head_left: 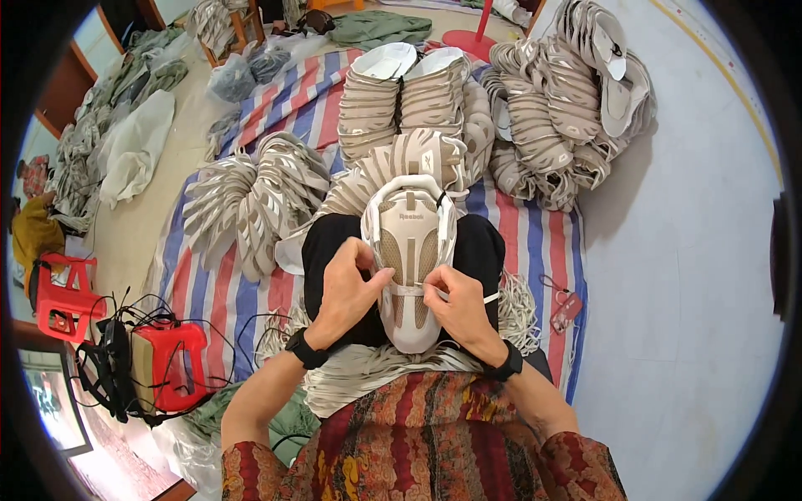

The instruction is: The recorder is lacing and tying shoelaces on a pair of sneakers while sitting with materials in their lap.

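We are starting at the fingers of the right hand (459, 307): they are pinching together on a thin white lace (491, 298), whose loose end is sticking out to the right. The left hand (344, 282) is resting at the opposite edge, thumb and forefinger standing apart, the thumb tip touching; its other fingers are partly hidden, so we cannot tell whether they are gripping. Between both hands, the beige shoe upper (410, 225) is lying toe toward the wearer, between the knees of the dark trousers (330, 238), with mesh panels showing on either side. We are noting a black band (308, 349) on the left wrist and another dark band (506, 361) on the right. Nearer the body, a heap of pale laces (376, 380) is lying against the patterned garment (401, 442); a second bunch (520, 321) is spilling beside the right knee. Farther out, nested uppers are fanning at left (251, 200), rising in columns (368, 108) ahead, and piling at right (551, 108), all sitting on a striped sheet (543, 242). At far left, black cables (125, 321) are tangling by a red stool (185, 367).
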Demonstrator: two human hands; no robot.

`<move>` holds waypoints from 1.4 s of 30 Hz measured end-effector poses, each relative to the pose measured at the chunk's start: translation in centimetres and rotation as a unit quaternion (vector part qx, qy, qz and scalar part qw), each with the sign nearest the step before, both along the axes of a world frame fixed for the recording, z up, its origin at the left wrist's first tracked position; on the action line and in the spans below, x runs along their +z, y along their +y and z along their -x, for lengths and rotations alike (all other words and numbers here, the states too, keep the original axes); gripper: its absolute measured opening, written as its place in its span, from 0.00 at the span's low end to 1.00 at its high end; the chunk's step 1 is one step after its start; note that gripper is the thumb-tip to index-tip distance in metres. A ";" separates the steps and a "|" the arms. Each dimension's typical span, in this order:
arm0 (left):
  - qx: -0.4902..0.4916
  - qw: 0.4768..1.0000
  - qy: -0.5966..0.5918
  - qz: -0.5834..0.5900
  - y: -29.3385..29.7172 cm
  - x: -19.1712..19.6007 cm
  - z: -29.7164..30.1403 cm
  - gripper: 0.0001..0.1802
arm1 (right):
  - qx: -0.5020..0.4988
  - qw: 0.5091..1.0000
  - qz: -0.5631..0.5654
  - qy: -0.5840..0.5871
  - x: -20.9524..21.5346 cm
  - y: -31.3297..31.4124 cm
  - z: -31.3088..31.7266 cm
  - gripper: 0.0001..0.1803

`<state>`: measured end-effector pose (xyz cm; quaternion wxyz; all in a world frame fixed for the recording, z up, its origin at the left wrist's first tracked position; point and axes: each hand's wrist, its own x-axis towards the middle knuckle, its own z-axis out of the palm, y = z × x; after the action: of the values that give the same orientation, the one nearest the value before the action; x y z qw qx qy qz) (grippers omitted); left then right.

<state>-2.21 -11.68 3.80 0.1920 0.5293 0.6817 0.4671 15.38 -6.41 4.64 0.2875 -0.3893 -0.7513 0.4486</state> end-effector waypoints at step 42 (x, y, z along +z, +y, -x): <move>-0.082 0.987 -0.065 0.118 0.6 0.8 0.4 0.10 | -0.012 0.997 0.066 0.031 0.1 0.0 -0.2 0.06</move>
<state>-2.58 -11.04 4.59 0.3345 0.5254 0.6729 0.3991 15.56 -6.42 4.70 0.2898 -0.4021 -0.7062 0.5056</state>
